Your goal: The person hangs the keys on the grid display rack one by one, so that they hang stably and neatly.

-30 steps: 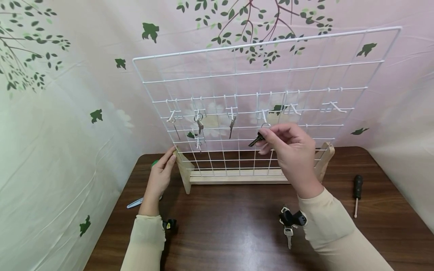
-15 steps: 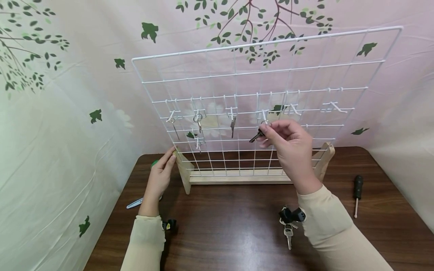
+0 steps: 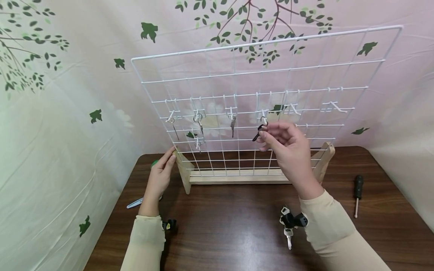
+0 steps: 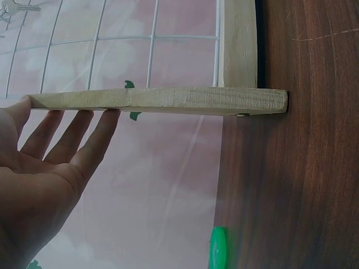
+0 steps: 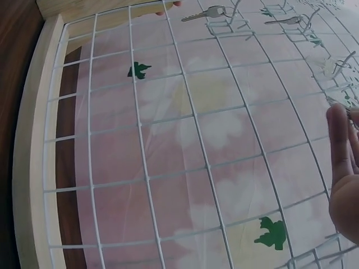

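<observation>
A white wire grid rack (image 3: 244,150) stands on the table, tilted back in a wooden stand. My right hand (image 3: 288,146) pinches a key with a black head (image 3: 260,132) by thumb and fingers. The key's ring (image 3: 263,120) is at the tip of a white hook; whether it is round the hook is hard to tell. On hooks to the left hang several silver keys, one of them a notched key (image 3: 233,128). My left hand (image 3: 161,175) grips the stand's left wooden side board (image 4: 162,100), thumb on one face, fingers on the other.
Bare white hooks (image 3: 335,107) stick out at the grid's right. A bunch of keys (image 3: 289,222) lies on the table by my right sleeve. A screwdriver (image 3: 358,192) lies far right. A light blue tool (image 3: 135,203) and a green object (image 4: 217,247) are at the left.
My right hand has moved the black-headed key slightly up to the hook, and its ring now meets the hook's tip. The left hand keeps its place on the stand.
</observation>
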`<state>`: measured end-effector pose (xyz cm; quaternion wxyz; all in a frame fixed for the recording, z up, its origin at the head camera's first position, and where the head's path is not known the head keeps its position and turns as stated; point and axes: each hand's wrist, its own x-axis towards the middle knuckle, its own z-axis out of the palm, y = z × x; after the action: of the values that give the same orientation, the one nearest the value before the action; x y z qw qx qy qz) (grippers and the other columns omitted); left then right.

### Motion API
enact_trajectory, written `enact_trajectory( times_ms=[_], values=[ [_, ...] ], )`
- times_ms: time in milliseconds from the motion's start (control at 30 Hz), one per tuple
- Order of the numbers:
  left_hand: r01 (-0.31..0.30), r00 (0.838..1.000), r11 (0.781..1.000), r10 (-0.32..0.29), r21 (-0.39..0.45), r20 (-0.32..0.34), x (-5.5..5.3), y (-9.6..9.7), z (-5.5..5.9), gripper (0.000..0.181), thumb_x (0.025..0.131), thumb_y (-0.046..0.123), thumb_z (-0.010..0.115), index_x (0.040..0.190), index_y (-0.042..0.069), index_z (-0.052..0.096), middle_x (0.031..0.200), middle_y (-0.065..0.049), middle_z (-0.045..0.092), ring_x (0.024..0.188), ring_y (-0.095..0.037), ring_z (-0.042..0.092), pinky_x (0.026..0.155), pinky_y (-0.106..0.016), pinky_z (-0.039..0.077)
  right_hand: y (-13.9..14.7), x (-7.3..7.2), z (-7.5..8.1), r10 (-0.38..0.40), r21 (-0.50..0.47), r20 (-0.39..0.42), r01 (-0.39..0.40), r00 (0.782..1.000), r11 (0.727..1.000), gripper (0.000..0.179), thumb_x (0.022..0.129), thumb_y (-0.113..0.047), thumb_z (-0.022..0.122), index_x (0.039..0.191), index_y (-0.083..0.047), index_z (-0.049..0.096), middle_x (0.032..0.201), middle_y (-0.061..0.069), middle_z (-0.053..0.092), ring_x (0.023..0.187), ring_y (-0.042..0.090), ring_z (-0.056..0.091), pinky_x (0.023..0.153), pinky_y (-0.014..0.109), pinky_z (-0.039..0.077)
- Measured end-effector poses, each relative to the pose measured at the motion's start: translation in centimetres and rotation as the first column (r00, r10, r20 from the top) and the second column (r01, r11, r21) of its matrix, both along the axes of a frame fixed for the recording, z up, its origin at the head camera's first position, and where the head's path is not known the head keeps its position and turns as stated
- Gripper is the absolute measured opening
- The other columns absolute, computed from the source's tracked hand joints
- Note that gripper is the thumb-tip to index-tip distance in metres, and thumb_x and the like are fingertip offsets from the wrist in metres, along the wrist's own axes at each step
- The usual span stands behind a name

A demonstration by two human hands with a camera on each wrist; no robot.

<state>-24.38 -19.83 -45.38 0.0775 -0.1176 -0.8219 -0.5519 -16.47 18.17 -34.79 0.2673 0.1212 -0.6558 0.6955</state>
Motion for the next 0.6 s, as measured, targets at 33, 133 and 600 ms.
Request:
enact_trajectory(
  times_ms=[33, 133, 600],
  values=[
    [0.001, 1.0, 1.0, -0.001, 0.0, 0.002, 0.0, 0.0, 0.0, 0.046, 0.115, 0.032, 0.05, 0.161, 0.026, 0.051, 0.166, -0.002, 0.051, 0.155, -0.026, 0.047, 0.127, -0.051, 0.042, 0.1, 0.3, -0.1, 0.0, 0.007, 0.008, 0.0, 1.0, 1.0, 0.022, 0.096, 0.006, 0.075, 0.116, 0.0, 0.068, 0.097, -0.004, 0.081, 0.076, 0.01, 0.078, 0.067, 0.027, 0.066],
    [0.0, 1.0, 1.0, 0.0, -0.008, 0.006, 0.1, 0.0, 0.0, 0.046, 0.115, 0.032, 0.05, 0.161, 0.026, 0.051, 0.167, -0.002, 0.05, 0.155, -0.027, 0.047, 0.128, -0.052, 0.041, 0.3, 1.4, -0.5, -0.008, 0.031, 0.012, 0.008, 1.0, 0.999, 0.027, 0.098, 0.005, 0.073, 0.123, -0.001, 0.066, 0.105, -0.003, 0.08, 0.085, 0.012, 0.079, 0.07, 0.026, 0.066],
    [-0.004, 1.0, 1.0, 0.004, 0.008, 0.01, -0.1, 0.1, -0.2, 0.046, 0.115, 0.032, 0.051, 0.161, 0.025, 0.051, 0.166, -0.002, 0.051, 0.156, -0.026, 0.046, 0.129, -0.05, 0.04, 3.2, 6.6, -4.0, -0.14, 0.342, 0.15, 0.081, 0.979, 0.936, 0.023, 0.106, -0.005, 0.066, 0.128, 0.0, 0.063, 0.104, -0.003, 0.079, 0.072, 0.007, 0.075, 0.065, 0.024, 0.063]
  ],
)
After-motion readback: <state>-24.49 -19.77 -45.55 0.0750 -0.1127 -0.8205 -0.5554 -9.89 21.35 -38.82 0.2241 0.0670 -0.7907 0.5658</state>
